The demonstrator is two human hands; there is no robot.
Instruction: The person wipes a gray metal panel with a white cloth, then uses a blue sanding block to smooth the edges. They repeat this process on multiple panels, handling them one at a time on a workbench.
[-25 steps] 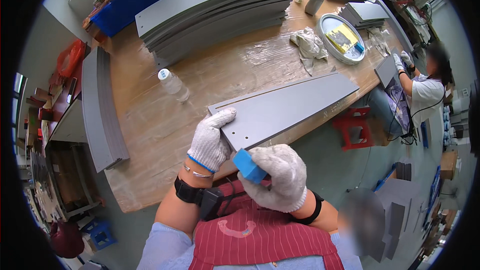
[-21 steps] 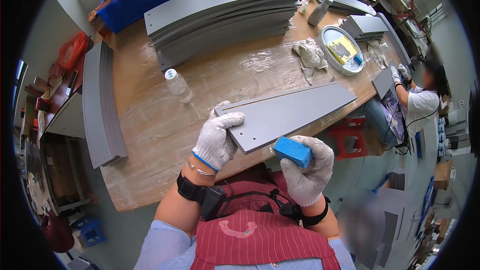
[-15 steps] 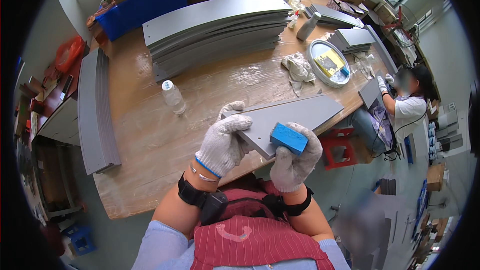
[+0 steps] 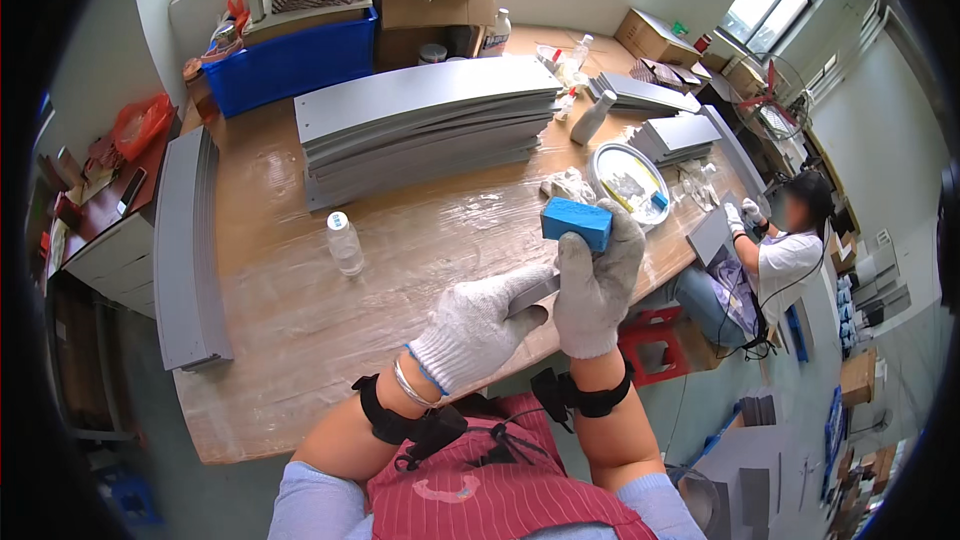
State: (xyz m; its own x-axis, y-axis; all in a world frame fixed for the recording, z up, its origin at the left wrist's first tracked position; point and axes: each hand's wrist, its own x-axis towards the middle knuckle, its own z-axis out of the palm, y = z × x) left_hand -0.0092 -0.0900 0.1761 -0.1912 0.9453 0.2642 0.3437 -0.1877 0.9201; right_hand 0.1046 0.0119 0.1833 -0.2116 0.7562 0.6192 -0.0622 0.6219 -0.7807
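Observation:
My left hand [image 4: 480, 328], in a white knit glove, grips a grey panel [image 4: 534, 296]. The panel is now turned nearly edge-on, and most of it is hidden behind my two hands. My right hand [image 4: 597, 290], in a dirtier glove, is closed round a blue rectangular block [image 4: 577, 224], held upright between thumb and fingers above the panel. The block looks like a sanding block. Both hands are close together over the table's near edge, the right one beside the panel's far end.
On the plastic-covered table [image 4: 270, 340] stand a clear bottle [image 4: 345, 244], a tall stack of curved grey panels [image 4: 430, 105] and another stack [image 4: 187, 250] at left. A round white tub [image 4: 600, 175] lies beyond my right hand. A gloved co-worker [image 4: 785, 240] sits at right, near a red stool [image 4: 655, 345].
The grey panel has tilted from a flat, broad view to nearly edge-on. My right hand has risen slightly with the blue block. The view has also shifted upward.

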